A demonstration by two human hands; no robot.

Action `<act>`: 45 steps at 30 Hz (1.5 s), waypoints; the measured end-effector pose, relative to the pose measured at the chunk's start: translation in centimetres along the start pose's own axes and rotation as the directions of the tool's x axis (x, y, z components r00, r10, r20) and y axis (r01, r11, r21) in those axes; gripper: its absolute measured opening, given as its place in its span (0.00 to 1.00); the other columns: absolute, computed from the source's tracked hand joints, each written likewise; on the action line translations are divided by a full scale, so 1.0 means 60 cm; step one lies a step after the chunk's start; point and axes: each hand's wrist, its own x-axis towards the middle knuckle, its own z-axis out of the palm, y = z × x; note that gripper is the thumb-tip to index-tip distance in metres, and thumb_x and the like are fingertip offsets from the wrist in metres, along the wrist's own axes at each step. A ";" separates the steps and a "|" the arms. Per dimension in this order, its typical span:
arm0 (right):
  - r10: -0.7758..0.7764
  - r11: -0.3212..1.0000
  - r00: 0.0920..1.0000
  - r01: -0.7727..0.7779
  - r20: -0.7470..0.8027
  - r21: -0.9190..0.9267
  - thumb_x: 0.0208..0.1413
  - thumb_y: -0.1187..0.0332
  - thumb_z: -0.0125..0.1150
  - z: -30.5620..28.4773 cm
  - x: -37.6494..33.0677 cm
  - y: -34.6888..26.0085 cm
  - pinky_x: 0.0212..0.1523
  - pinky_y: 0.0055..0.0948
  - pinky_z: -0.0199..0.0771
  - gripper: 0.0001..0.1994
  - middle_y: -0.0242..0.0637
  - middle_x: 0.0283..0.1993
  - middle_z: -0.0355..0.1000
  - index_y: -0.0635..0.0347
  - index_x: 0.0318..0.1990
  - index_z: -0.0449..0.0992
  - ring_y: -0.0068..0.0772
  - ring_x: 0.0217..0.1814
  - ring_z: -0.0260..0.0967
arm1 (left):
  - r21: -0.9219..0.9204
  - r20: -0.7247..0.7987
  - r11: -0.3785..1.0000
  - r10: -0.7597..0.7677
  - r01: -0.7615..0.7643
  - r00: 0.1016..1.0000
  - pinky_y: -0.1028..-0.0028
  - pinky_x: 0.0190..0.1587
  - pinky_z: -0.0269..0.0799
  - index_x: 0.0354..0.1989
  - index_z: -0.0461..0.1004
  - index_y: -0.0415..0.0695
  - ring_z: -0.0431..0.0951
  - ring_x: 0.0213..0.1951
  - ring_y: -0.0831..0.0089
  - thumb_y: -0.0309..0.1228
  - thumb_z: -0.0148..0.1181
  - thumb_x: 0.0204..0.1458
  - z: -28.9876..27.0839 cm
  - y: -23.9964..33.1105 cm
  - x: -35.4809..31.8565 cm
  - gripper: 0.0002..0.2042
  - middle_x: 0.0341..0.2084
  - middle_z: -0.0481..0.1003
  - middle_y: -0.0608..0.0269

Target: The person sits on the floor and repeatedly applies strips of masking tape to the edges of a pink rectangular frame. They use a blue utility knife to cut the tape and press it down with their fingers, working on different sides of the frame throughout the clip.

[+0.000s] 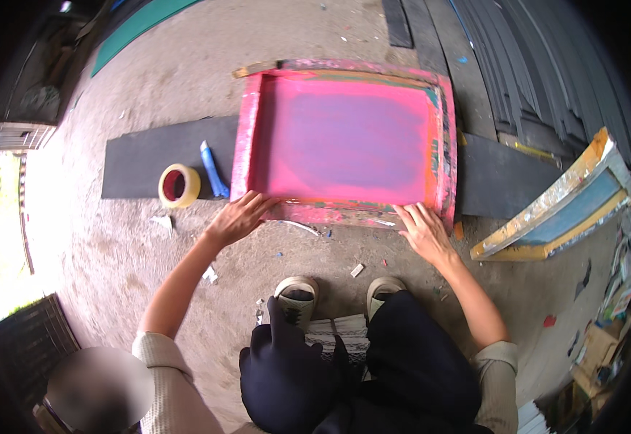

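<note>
A paint-stained screen printing frame [249,130] lies in front of me over a long dark sheet, its mesh pink with a purple-grey middle. My left hand [242,218] holds the near rail at its left corner, fingers curled over the edge. Toward the right corner of the same rail, my right hand [425,230] grips with its fingers on top; both thumbs are partly hidden. Left of the frame, a blue box cutter [215,171] and a roll of clear tape [190,186] rest on and at the edge of the dark sheet [138,159].
A second wooden frame [547,210] with a grey-blue mesh stands tilted at the right. Dark sheets [540,72] are stacked at the far right, and a green sheet [138,32] lies far left. Paper scraps [357,270] dot the concrete floor near my shoes [297,300].
</note>
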 end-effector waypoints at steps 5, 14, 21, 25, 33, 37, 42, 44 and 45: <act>0.043 0.997 0.999 -0.042 0.001 -0.067 0.44 0.72 0.65 -0.023 0.009 0.022 0.46 0.37 0.69 0.24 0.42 0.44 0.64 0.66 0.50 0.67 0.41 0.49 0.64 | 0.141 -0.242 0.987 -0.038 0.073 0.970 0.70 0.51 0.72 0.58 0.62 0.40 0.65 0.49 0.64 0.36 0.63 0.44 0.030 0.034 -0.003 0.32 0.45 0.64 0.58; 0.027 0.979 0.994 -0.005 0.103 -0.202 0.38 0.75 0.69 -0.025 0.052 0.030 0.47 0.38 0.71 0.26 0.45 0.45 0.61 0.64 0.46 0.63 0.47 0.52 0.62 | 0.369 -0.364 0.883 -0.150 0.291 0.919 0.70 0.49 0.64 0.51 0.66 0.47 0.66 0.45 0.70 0.35 0.57 0.45 0.055 0.065 0.010 0.22 0.37 0.67 0.65; 0.082 0.977 0.952 -0.018 0.294 -0.213 0.45 0.62 0.68 -0.088 0.159 -0.052 0.60 0.50 0.57 0.33 0.50 0.56 0.59 0.59 0.59 0.60 0.54 0.60 0.56 | -0.272 -0.576 0.762 -0.618 0.588 0.535 0.61 0.55 0.58 0.57 0.64 0.47 0.65 0.52 0.65 0.35 0.62 0.46 0.013 0.071 -0.128 0.27 0.44 0.70 0.61; -0.194 0.971 0.949 0.222 0.250 -0.088 0.49 0.63 0.64 -0.092 0.297 -0.148 0.57 0.47 0.61 0.25 0.47 0.54 0.61 0.60 0.54 0.66 0.49 0.58 0.59 | -0.362 -0.571 0.609 -0.743 0.706 0.349 0.61 0.56 0.58 0.57 0.63 0.48 0.63 0.55 0.63 0.32 0.63 0.44 -0.004 0.012 -0.196 0.28 0.49 0.66 0.61; -0.447 0.886 0.881 0.411 0.157 0.214 0.50 0.65 0.62 0.028 0.470 -0.341 0.55 0.40 0.66 0.19 0.42 0.49 0.65 0.59 0.49 0.70 0.45 0.55 0.63 | -0.268 -0.539 0.581 -0.752 0.769 0.379 0.50 0.62 0.50 0.50 0.67 0.46 0.63 0.56 0.64 0.34 0.62 0.46 0.042 -0.088 -0.170 0.21 0.45 0.68 0.62; -0.496 0.842 0.865 0.458 0.079 0.285 0.47 0.66 0.64 0.028 0.476 -0.369 0.57 0.41 0.64 0.24 0.43 0.51 0.62 0.58 0.53 0.66 0.46 0.56 0.61 | -0.508 -0.545 0.611 -0.773 0.607 0.323 0.57 0.57 0.57 0.47 0.68 0.43 0.66 0.52 0.61 0.33 0.55 0.51 0.039 -0.105 -0.182 0.15 0.41 0.69 0.57; -0.484 0.808 0.868 0.493 -0.114 0.322 0.42 0.64 0.70 -0.089 0.434 -0.369 0.65 0.42 0.55 0.40 0.45 0.61 0.52 0.55 0.63 0.53 0.48 0.66 0.50 | -0.858 -0.455 0.501 -0.845 0.117 0.282 0.67 0.45 0.65 0.43 0.66 0.37 0.70 0.41 0.62 0.29 0.42 0.53 -0.055 -0.047 -0.199 0.12 0.35 0.70 0.54; -0.492 0.794 0.864 0.495 -0.105 0.351 0.39 0.62 0.72 -0.157 0.399 -0.375 0.67 0.42 0.51 0.44 0.44 0.64 0.49 0.54 0.64 0.51 0.47 0.69 0.45 | -0.921 -0.388 0.367 -0.835 -0.129 0.390 0.71 0.40 0.64 0.41 0.66 0.37 0.69 0.36 0.70 0.30 0.40 0.51 -0.084 -0.011 -0.214 0.13 0.31 0.69 0.60; -0.493 0.797 0.863 0.499 -0.108 0.341 0.38 0.62 0.73 -0.207 0.376 -0.371 0.68 0.43 0.49 0.46 0.43 0.65 0.48 0.54 0.65 0.49 0.46 0.70 0.43 | -0.921 -0.383 0.291 -0.806 -0.261 0.452 0.73 0.38 0.64 0.41 0.66 0.38 0.69 0.34 0.73 0.30 0.40 0.50 -0.113 0.009 -0.208 0.13 0.29 0.69 0.62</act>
